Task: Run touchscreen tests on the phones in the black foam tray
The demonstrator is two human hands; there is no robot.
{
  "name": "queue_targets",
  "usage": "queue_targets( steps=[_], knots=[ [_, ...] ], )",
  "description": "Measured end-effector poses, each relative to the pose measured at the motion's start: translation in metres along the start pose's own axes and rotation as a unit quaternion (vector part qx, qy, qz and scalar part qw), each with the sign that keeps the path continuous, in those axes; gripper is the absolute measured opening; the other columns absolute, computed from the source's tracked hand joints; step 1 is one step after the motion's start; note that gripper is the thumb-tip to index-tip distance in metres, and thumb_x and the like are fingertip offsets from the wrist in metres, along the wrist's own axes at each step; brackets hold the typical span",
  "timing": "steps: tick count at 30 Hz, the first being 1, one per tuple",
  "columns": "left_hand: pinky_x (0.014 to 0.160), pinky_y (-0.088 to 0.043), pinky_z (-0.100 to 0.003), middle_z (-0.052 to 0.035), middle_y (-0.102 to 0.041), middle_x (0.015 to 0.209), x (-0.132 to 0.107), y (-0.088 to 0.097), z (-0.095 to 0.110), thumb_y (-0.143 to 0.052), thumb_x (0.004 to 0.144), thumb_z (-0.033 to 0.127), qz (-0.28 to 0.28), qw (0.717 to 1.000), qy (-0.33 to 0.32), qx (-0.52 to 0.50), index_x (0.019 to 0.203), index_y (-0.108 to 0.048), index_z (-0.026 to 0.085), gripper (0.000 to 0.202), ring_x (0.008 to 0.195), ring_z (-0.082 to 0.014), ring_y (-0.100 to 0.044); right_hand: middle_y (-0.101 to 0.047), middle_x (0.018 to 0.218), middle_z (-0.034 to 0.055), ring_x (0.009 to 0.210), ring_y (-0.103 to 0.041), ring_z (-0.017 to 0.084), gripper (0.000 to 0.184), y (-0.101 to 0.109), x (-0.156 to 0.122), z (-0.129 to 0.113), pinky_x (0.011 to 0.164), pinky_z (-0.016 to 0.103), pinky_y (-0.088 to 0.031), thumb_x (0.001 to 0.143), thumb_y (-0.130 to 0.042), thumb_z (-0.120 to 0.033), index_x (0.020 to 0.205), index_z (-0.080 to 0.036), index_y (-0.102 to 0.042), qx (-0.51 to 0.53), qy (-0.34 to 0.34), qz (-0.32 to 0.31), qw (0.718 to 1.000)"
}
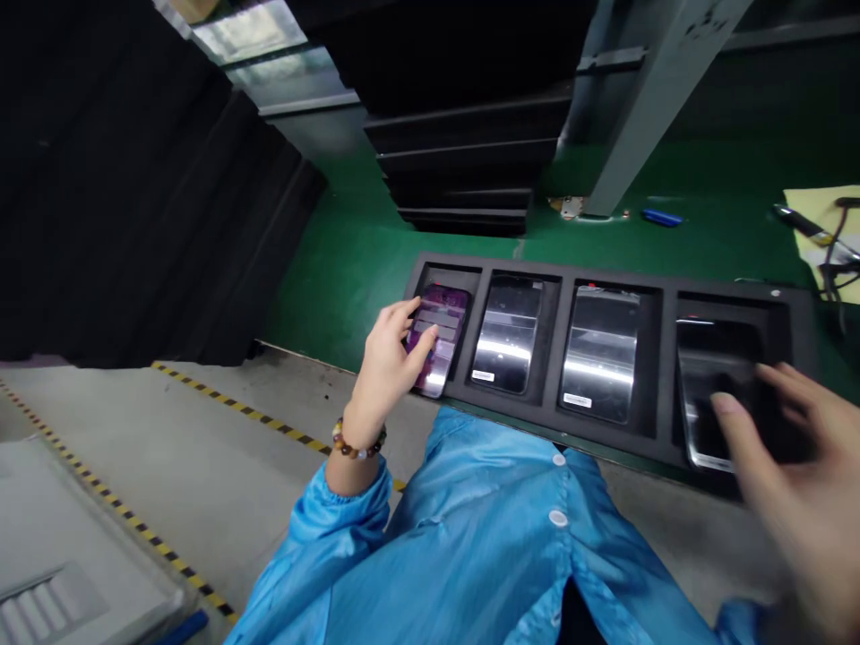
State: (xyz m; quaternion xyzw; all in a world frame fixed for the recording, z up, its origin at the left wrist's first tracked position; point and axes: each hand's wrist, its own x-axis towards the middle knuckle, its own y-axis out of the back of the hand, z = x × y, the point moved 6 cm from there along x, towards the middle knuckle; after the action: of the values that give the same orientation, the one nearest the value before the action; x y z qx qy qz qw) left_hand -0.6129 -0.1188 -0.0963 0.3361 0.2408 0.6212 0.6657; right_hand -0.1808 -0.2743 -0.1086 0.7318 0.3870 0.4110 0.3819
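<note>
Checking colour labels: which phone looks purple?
The leftmost phone, held by the left hand at the tray's left end; it looks purple, the second, third and rightmost grey to black.

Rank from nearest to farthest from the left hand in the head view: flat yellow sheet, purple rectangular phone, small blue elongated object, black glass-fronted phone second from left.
1. Purple rectangular phone: touched by the left hand.
2. Black glass-fronted phone: right of it, in the dark grey tray.
3. Small blue elongated object: beyond the tray, rightward.
4. Flat yellow sheet: far right.
</note>
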Motion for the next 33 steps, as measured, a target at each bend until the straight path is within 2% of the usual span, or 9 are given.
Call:
queue_targets(
  steps=[1,4,7,9,15,20,24,29,33],
  knots=[
    [0.116,-0.058,-0.05,-0.0161,-0.07,0.149,-0.004,-0.003,0.016,-0.068,0.105,0.038,0.012,0.998,-0.041,0.047,0.15,-0.065,0.017,0.05,0.133,-0.0302,-0.069,-0.069,0.148,0.0155,0.144,-0.062,0.035,0.059,0.001,-0.002,-0.021,0.126,0.055,-0.046,0.109,-0.053,-0.063,0.151,-0.023,-0.065,0.016,0.027,-0.001,1.0],
    [0.126,-0.047,-0.056,-0.0116,-0.077,0.139,-0.013,-0.027,0.065,-0.064,0.109,0.035,-0.025,0.978,-0.138,0.155,0.142,-0.07,0.019,0.037,0.134,-0.0322,-0.066,-0.069,0.147,0.0161,0.152,-0.052,0.039,0.056,-0.008,-0.003,-0.074,0.133,0.063,-0.033,0.112,-0.047,-0.055,0.148,-0.018,-0.066,0.018,0.095,-0.042,0.994],
    [0.131,-0.038,-0.061,-0.0166,-0.075,0.145,-0.018,-0.051,0.097,-0.063,0.11,0.037,-0.057,0.959,-0.155,0.228,0.148,-0.067,0.011,0.047,0.135,-0.0379,-0.065,-0.053,0.165,0.0228,0.16,-0.042,0.043,0.062,-0.024,-0.007,-0.104,0.134,0.069,-0.025,0.114,-0.043,-0.051,0.161,-0.012,-0.056,-0.038,0.134,-0.088,0.986],
    [0.133,-0.036,-0.063,-0.02,-0.072,0.148,-0.021,-0.062,0.107,-0.061,0.11,0.039,-0.071,0.952,-0.154,0.253,0.155,-0.062,0.006,0.055,0.139,-0.0409,-0.062,-0.051,0.166,0.0236,0.163,-0.037,0.043,0.062,-0.032,-0.012,-0.114,0.134,0.069,-0.024,0.114,-0.044,-0.047,0.166,-0.014,-0.052,-0.05,0.152,-0.101,0.982],
    [0.136,-0.029,-0.067,-0.0302,-0.061,0.16,-0.025,-0.083,0.107,-0.059,0.11,0.046,-0.066,0.955,-0.159,0.243,0.16,-0.053,-0.003,0.07,0.155,-0.0481,-0.05,-0.05,0.164,0.0278,0.167,-0.029,0.046,0.073,-0.049,-0.011,-0.112,0.134,0.071,-0.024,0.112,-0.049,-0.055,0.167,-0.008,-0.047,-0.01,0.103,-0.101,0.99],
    [0.133,-0.034,-0.068,-0.0252,-0.064,0.159,-0.022,-0.088,0.104,-0.055,0.111,0.047,-0.057,0.971,-0.153,0.176,0.158,-0.059,0.01,0.059,0.153,-0.0431,-0.054,-0.058,0.158,0.0198,0.16,-0.042,0.037,0.063,-0.051,-0.005,-0.109,0.131,0.068,-0.032,0.114,-0.044,-0.058,0.165,-0.021,-0.049,0.074,0.077,-0.102,0.989],
    [0.134,-0.035,-0.066,-0.0225,-0.063,0.161,-0.023,-0.087,0.099,-0.056,0.111,0.045,-0.084,0.975,-0.143,0.146,0.162,-0.054,0.012,0.061,0.154,-0.0407,-0.055,-0.054,0.162,0.0158,0.161,-0.04,0.035,0.059,-0.045,-0.003,-0.105,0.13,0.066,-0.037,0.111,-0.051,-0.06,0.159,-0.028,-0.054,0.147,0.06,-0.094,0.983],
    [0.136,-0.028,-0.071,-0.0259,-0.046,0.174,-0.025,-0.097,0.1,-0.059,0.108,0.042,-0.087,0.984,-0.104,0.115,0.167,-0.048,0.014,0.067,0.168,-0.0454,-0.037,-0.046,0.171,0.0084,0.165,-0.037,0.03,0.057,-0.045,-0.006,-0.1,0.133,0.057,-0.043,0.107,-0.061,-0.059,0.159,-0.036,-0.053,0.288,0.013,-0.118,0.95],
    [0.138,-0.027,-0.068,-0.0196,-0.029,0.184,-0.017,-0.098,0.099,-0.062,0.107,0.048,-0.125,0.991,-0.04,-0.034,0.165,-0.05,0.027,0.062,0.175,-0.039,-0.021,-0.032,0.179,0.008,0.169,-0.033,0.03,0.069,-0.058,-0.011,-0.097,0.136,0.059,-0.039,0.104,-0.065,-0.062,0.165,-0.04,-0.042,0.385,-0.039,-0.161,0.908]
  ],
)
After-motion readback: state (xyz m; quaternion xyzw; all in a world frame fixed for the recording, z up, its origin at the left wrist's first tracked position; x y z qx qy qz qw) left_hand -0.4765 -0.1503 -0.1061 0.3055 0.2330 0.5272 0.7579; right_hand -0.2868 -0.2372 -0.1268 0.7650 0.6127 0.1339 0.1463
